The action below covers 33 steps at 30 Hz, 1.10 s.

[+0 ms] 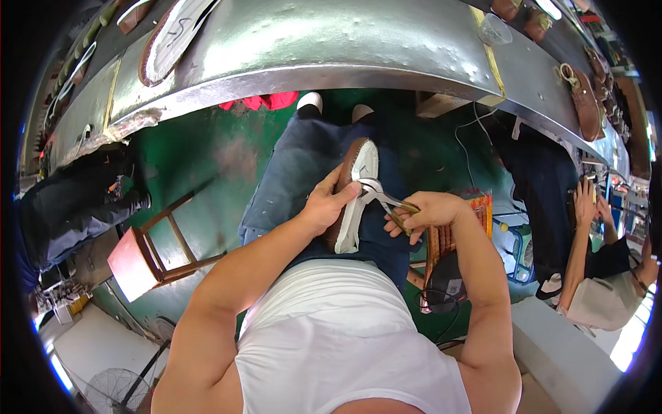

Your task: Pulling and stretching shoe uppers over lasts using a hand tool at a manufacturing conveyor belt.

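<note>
On the lap, near the middle, a brown shoe (350, 193) lies sole up. Left hand (325, 205) grips its left side, fingers closed around it. Right hand (426, 214) has its fingers closed on pliers (386, 201), whose tip touches the white insole. Far beyond runs a metal tabletop (331, 41); a wooden stool (148, 255) stands left.

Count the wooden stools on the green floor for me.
1. A red-topped wooden stool stands on the green floor to the person's left, beside the left arm. Others may be hidden behind the bench or the people nearby.
</note>
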Each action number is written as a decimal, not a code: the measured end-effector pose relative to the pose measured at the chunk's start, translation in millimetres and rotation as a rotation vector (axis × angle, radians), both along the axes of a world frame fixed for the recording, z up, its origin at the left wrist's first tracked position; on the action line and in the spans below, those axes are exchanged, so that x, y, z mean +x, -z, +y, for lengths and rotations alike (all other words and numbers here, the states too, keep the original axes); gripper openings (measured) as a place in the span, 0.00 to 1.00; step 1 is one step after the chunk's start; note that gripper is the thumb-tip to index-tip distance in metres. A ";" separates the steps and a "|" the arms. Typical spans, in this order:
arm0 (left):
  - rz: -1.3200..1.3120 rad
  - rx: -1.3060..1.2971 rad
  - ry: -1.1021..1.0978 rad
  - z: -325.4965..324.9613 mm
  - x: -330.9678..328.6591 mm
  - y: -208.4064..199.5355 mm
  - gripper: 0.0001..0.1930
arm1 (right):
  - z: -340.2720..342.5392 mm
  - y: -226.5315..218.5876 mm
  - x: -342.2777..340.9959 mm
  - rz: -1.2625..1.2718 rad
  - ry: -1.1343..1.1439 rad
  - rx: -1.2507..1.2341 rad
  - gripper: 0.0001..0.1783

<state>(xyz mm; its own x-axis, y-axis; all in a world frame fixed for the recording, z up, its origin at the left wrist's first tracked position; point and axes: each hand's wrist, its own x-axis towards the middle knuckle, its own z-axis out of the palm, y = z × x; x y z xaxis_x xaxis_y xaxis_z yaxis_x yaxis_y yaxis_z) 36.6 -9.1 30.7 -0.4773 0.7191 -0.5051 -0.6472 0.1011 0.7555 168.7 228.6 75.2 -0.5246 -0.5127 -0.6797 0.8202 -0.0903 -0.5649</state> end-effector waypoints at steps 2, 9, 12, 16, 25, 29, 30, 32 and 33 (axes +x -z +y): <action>-0.009 -0.091 -0.008 -0.9 -4.2 0.3 0.30 | 16.5 -0.9 4.8 0.031 -0.043 0.032 0.25; 0.062 -0.182 -0.014 3.1 -3.9 -1.1 0.28 | -32.0 -60.6 -33.3 0.353 0.200 0.585 0.19; 0.247 -0.410 0.194 5.3 -11.8 -11.9 0.27 | -44.6 -50.0 -50.9 0.644 -0.255 1.012 0.24; 0.163 -0.310 0.097 -0.3 -8.4 -0.7 0.28 | -34.3 -45.8 -44.3 0.683 -0.099 0.983 0.24; -0.185 -0.267 0.330 -6.7 -51.3 -9.9 0.26 | -47.0 -48.5 4.1 0.312 -0.165 0.727 0.15; -0.198 -0.222 0.358 -2.6 -50.0 -1.4 0.26 | -76.2 -29.7 29.5 0.824 -0.235 0.904 0.27; -0.197 -0.219 0.355 -2.5 -49.4 2.5 0.26 | -85.4 -35.1 24.9 0.791 -0.272 0.994 0.26; -0.192 -0.218 0.346 -4.2 -49.5 3.5 0.27 | -96.2 -54.3 10.8 0.719 -0.384 1.131 0.21; -0.187 -0.223 0.333 -3.7 -49.4 2.9 0.27 | -98.3 -48.0 12.3 0.718 -0.383 1.134 0.21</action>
<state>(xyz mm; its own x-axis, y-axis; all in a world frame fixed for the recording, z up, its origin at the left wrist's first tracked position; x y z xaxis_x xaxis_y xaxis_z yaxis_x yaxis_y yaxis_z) -12.8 -12.8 27.8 -0.1233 0.6821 -0.7208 -0.6754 0.4745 0.5645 181.0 130.3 123.2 -0.8851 -0.0602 -0.4614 0.1925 0.8554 -0.4809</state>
